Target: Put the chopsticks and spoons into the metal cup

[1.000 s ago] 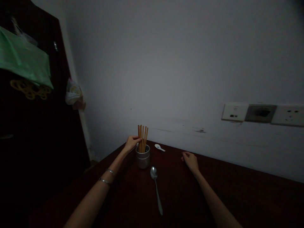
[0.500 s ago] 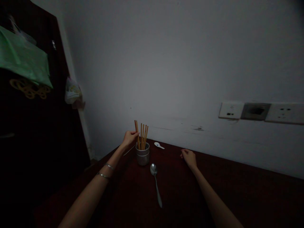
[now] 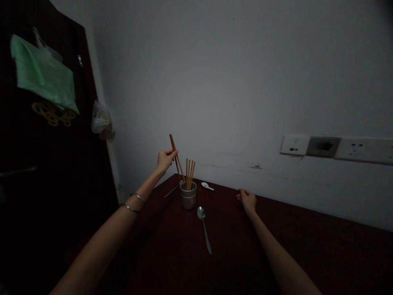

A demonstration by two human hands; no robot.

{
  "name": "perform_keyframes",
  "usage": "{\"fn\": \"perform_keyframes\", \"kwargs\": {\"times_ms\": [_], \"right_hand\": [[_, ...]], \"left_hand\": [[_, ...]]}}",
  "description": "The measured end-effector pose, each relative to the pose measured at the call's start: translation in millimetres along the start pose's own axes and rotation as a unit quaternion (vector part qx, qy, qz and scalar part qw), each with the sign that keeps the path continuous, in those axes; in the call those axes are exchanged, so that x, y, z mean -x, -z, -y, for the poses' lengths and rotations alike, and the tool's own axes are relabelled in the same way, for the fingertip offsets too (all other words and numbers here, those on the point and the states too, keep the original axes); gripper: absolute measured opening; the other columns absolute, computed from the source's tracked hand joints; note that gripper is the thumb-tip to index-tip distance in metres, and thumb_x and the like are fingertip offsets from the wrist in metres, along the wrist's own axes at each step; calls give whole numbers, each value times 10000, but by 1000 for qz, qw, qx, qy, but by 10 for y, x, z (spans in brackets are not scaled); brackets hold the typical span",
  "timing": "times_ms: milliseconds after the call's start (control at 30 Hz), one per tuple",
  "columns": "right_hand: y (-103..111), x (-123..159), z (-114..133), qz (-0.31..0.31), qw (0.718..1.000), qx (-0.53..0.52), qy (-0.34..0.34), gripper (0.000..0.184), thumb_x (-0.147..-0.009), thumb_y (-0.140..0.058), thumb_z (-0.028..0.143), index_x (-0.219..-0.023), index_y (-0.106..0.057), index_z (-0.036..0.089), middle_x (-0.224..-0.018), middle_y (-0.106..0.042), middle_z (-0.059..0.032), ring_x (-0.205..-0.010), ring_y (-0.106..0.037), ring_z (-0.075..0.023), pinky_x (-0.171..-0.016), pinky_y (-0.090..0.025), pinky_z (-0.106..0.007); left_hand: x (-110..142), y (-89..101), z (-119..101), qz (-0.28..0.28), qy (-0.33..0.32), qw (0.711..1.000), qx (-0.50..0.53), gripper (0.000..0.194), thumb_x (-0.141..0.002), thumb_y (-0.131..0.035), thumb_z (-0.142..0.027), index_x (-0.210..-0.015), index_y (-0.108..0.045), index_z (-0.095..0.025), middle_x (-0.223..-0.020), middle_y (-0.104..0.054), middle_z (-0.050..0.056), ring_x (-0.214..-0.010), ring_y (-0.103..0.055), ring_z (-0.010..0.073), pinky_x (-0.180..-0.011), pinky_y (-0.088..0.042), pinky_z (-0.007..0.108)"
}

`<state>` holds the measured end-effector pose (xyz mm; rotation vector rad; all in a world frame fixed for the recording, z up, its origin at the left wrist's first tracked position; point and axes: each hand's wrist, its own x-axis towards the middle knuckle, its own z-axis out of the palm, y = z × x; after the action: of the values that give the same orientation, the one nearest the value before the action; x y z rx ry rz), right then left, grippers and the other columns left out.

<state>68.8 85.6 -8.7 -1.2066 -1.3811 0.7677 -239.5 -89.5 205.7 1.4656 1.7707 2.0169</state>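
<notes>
My left hand (image 3: 165, 159) is raised above the dark red table (image 3: 233, 254) and pinches wooden chopsticks (image 3: 175, 153), tilted, their lower tips just above the metal cup (image 3: 188, 196). Several more chopsticks (image 3: 189, 174) stand upright in that cup. My right hand (image 3: 247, 200) rests on the table to the right, fingers loosely curled, holding nothing I can make out. A metal spoon (image 3: 204, 229) lies on the table in front of the cup. A small white spoon (image 3: 207, 186) lies behind the cup near the wall.
A thin stick (image 3: 171, 191) lies on the table left of the cup. The grey wall (image 3: 233, 82) carries sockets (image 3: 336, 147) at the right. A dark door (image 3: 46, 155) at the left bears a green bag (image 3: 43, 76) and a white bag (image 3: 101, 119).
My left hand has lifted chopsticks up and out of the cup, from level with the bunch to well above it. The right hand has stayed on the table.
</notes>
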Motion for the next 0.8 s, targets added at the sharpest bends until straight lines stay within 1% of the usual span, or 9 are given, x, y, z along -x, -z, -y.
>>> {"fn": "perform_keyframes", "kwargs": {"times_ms": [67,133,167,233,333,467,567,667,800], "right_hand": [[35,28,41,-45,999,-23,-14,457,-699,-411,434,-803,-657,63,-565,-660,-93,-507,-614,-185,-532,-463,-259],[71,55,123,-48,999,-15,-12,438,-692,-422,422,-779,-661,65,-547,-649,-88,-499,-607,-182,-530,-459,-262],[86,72,191,-32,999,-11,-5,419,-688,-433,410,-769,-663,70,-543,-644,-82,-492,-600,-175,-527,-456,-260],[109,121,400,30,999,-21,14,381,-683,-459,384,-782,-660,77,-556,-636,-70,-478,-578,-151,-504,-446,-245],[135,285,894,139,986,-78,42,362,-692,-492,368,-860,-642,85,-627,-637,-62,-481,-549,-117,-424,-412,-208],[203,719,1674,288,950,-96,80,316,-708,-544,344,-916,-635,126,-702,-633,-47,-501,-528,-86,-371,-392,-166],[301,1127,2098,392,910,-93,96,359,-728,-555,406,-967,-623,147,-762,-630,-53,-518,-529,-88,-349,-394,-163],[403,1457,2273,454,879,-94,108,383,-729,-567,433,-1007,-600,171,-797,-622,-49,-558,-553,-99,-354,-413,-163],[459,1647,2224,443,887,-70,108,297,-713,-590,422,-850,-581,159,-661,-581,-20,-529,-545,-99,-341,-414,-155]], "left_hand": [[1,98,-171,-17,-30,999,0,278,-665,-620,-365,-706,-661,-93,-508,-527,-1,-413,-377,63,-376,-248,192],[8,210,-325,-31,-56,998,-5,289,-659,-628,-359,-728,-671,-82,-586,-590,32,-478,-437,82,-401,-286,190],[16,263,-395,-36,-68,997,-7,292,-653,-636,-353,-742,-676,-77,-628,-616,49,-521,-469,95,-423,-313,191],[46,347,-518,-39,-88,995,-10,290,-641,-654,-335,-762,-681,-73,-694,-645,75,-605,-518,122,-481,-370,199],[147,370,-674,-10,-83,996,12,266,-645,-659,-311,-763,-677,-73,-727,-653,86,-664,-550,140,-558,-433,226],[430,214,-820,90,-17,993,70,246,-666,-651,-311,-747,-667,-80,-719,-634,75,-659,-564,147,-566,-470,263],[731,42,-845,173,25,979,101,238,-680,-647,-320,-736,-668,-89,-716,-623,72,-641,-561,137,-554,-462,256],[1033,-101,-804,236,61,964,110,240,-690,-638,-341,-706,-664,-103,-650,-609,57,-576,-533,113,-522,-430,229],[1323,-204,-747,282,101,947,120,269,-667,-656,-371,-642,-649,-103,-599,-591,42,-525,-496,95,-501,-412,217]]}}
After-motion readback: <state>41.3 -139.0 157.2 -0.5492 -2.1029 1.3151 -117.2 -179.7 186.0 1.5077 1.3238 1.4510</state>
